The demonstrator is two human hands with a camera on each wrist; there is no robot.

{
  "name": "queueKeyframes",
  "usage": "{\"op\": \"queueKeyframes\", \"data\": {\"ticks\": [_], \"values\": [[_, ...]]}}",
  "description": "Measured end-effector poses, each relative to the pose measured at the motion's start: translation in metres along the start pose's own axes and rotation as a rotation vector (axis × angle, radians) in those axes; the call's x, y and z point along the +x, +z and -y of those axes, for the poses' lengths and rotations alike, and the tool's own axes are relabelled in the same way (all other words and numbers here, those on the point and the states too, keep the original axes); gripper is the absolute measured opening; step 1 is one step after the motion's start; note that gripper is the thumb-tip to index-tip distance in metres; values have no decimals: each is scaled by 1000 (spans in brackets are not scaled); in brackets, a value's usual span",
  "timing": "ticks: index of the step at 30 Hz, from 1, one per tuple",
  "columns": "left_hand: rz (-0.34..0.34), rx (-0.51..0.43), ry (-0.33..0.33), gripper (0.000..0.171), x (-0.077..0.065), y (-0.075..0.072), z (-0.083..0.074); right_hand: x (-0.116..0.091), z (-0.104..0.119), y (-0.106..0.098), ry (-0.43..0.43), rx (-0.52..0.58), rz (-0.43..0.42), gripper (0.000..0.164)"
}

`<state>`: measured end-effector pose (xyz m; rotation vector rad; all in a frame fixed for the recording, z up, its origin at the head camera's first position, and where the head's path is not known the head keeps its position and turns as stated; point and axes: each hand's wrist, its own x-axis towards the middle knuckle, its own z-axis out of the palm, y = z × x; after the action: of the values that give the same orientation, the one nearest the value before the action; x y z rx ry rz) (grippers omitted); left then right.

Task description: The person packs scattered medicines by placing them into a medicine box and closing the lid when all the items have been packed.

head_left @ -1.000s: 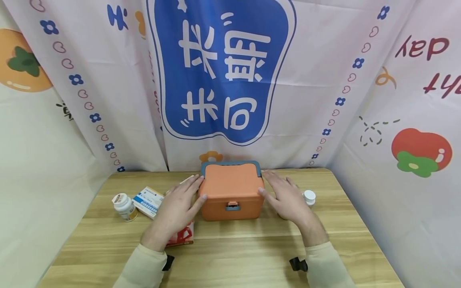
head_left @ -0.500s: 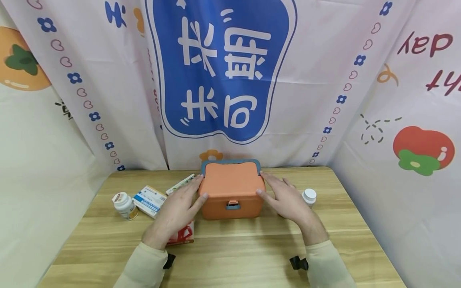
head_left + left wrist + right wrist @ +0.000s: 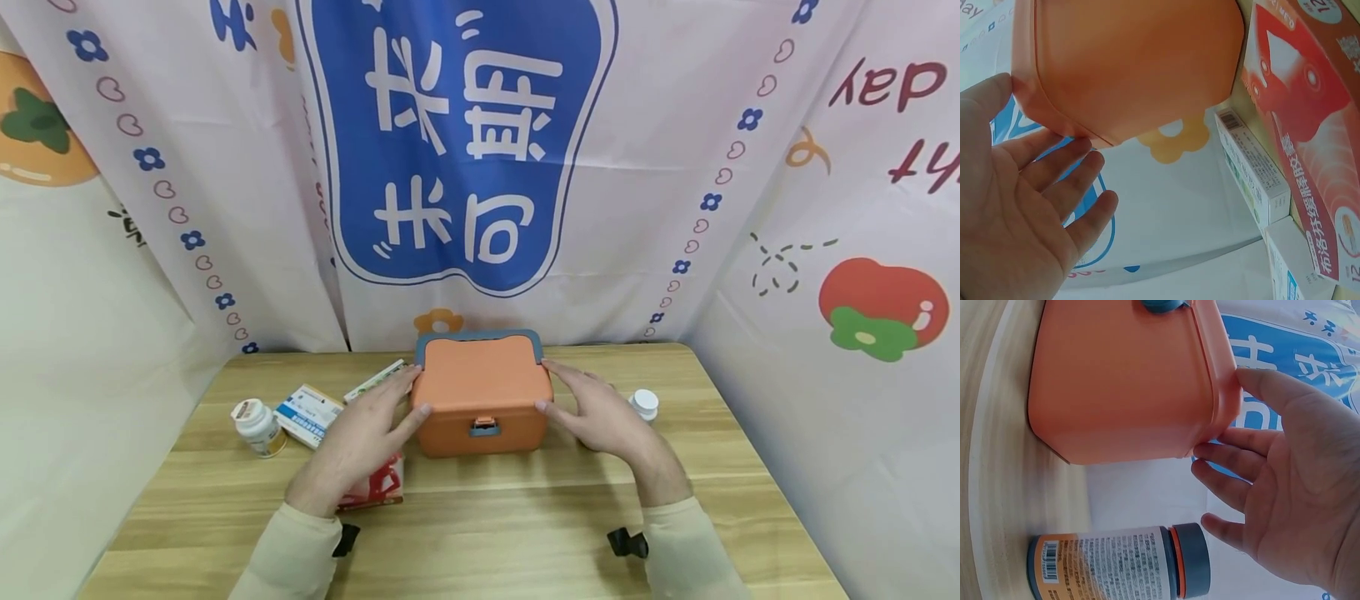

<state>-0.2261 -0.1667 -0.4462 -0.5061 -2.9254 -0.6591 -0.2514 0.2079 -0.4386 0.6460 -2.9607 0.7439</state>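
Observation:
An orange lidded box (image 3: 480, 375) with a blue-grey handle (image 3: 480, 335) stands at the back middle of the table in the head view. Its lid is down, and a small latch (image 3: 485, 427) shows on the front. My left hand (image 3: 360, 437) touches the lid's left edge with thumb and fingertips, the fingers spread and slightly bent. On the opposite side my right hand (image 3: 600, 412) does the same. In the right wrist view, a dark-capped bottle (image 3: 1110, 562) stands below that hand's fingers. A red carton (image 3: 1310, 125) shows beside the box in the left wrist view.
Left of the box lie a blue-and-white medicine carton (image 3: 309, 415) and a slim white-and-green carton (image 3: 375, 380). A white pill bottle (image 3: 258, 427) stands farther left. Another white-capped bottle (image 3: 643, 405) is partly behind my right hand. Printed cloth (image 3: 637, 208) hangs behind the table (image 3: 487, 533).
My right fingertips have come in against the box's side. My left hand has drawn slightly back, showing more of the slim carton. The head view has tilted a little.

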Motion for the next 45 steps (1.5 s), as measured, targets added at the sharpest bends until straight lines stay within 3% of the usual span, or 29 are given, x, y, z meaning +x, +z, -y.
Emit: {"op": "queueKeyframes", "data": {"ticks": [14,30,39,42,45], "values": [[86,-65,-49,84,0,-6,7,-2,-2,-9,18,10,48,68],[85,-197,-78,82,0,-8,3,-2,-4,-12,4,123,21,73],[35,-249,-54,76,1,-7,4,-2,-6,-10,19,181,-25,71],[24,-255,-17,70,1,-7,1,0,-3,-7,-49,225,-43,61],[31,-235,45,63,1,-5,-5,3,3,-4,-121,251,-10,53]]}}
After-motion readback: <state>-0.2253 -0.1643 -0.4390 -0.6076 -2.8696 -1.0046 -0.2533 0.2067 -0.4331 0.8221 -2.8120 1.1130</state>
